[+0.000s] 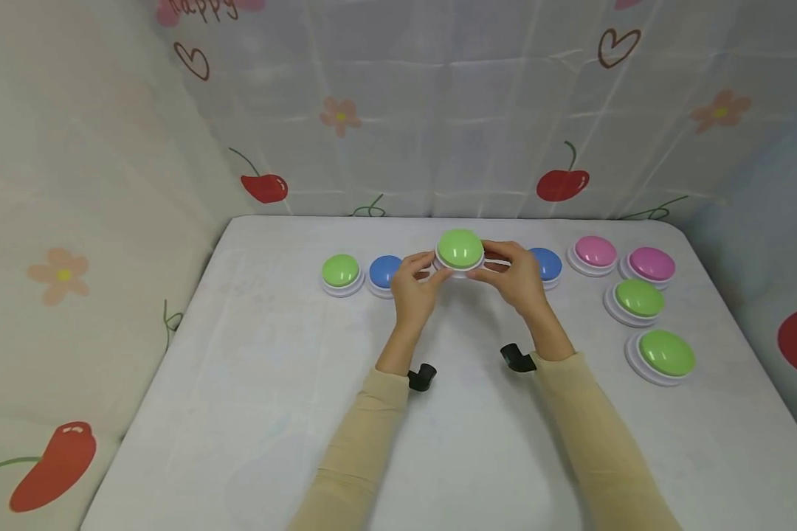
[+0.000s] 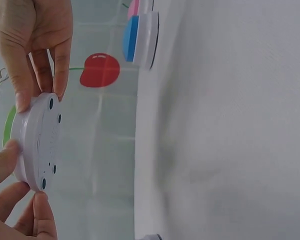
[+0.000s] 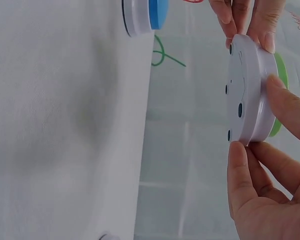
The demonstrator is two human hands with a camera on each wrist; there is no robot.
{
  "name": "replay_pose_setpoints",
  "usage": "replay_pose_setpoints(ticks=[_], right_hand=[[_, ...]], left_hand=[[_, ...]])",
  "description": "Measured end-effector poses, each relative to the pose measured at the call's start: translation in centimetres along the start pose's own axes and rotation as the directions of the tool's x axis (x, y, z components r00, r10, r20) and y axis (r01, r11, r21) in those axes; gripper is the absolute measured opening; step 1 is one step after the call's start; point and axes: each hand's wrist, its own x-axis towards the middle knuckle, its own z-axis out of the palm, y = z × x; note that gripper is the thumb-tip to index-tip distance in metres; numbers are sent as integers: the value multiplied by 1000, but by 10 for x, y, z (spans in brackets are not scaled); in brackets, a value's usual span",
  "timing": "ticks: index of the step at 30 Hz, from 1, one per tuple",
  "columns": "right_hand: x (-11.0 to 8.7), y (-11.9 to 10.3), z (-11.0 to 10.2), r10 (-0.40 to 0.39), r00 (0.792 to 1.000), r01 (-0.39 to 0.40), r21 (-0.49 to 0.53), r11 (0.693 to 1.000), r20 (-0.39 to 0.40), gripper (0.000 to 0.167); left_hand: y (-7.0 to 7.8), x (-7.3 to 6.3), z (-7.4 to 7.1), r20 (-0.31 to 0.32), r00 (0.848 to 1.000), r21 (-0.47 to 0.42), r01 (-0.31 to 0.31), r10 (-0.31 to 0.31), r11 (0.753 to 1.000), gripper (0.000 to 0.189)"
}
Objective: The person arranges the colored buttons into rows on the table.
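Note:
Above the far part of the table, both hands hold up a round push button (image 1: 460, 249) with a green dome and white base. My left hand (image 1: 415, 289) pinches its left edge between thumb and fingers, and my right hand (image 1: 519, 277) pinches the right edge. Both wrist views show the white underside (image 2: 47, 142) with small dark round feet, raised off the tabletop. A blue button (image 1: 384, 273) sits just left of my left hand, partly covered by it. Another blue button (image 1: 547, 265) is partly hidden behind my right hand.
A green button (image 1: 341, 271) stands at the left of the row. On the right are two pink buttons (image 1: 595, 253) and two more green ones (image 1: 664, 354), the nearest close to the right side. White table (image 1: 252, 413) meets patterned curtains (image 1: 432, 147) at the back and sides.

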Motion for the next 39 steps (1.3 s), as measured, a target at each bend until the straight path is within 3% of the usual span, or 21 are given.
replay_pose_setpoints(ticks=[10, 15, 21, 31, 39], right_hand=[[13, 7, 18, 42, 997, -43, 9, 999, 67, 61], [16, 15, 23, 65, 993, -66, 9, 998, 97, 61], [19, 28, 27, 96, 988, -95, -14, 995, 123, 61], [21, 40, 31, 139, 977, -132, -53, 990, 159, 61], [24, 44, 33, 160, 970, -145, -92, 985, 185, 59]], left_hand=[[-16, 3, -5, -65, 997, -13, 34, -35, 999, 40], [-25, 0, -2, -88, 992, 0, 91, -91, 996, 37], [-35, -5, 4, -118, 974, -13, 192, -192, 981, 38], [-44, -8, 9, -153, 944, 32, 299, -291, 954, 37], [-49, -10, 12, -184, 940, 87, 305, -286, 948, 34]])
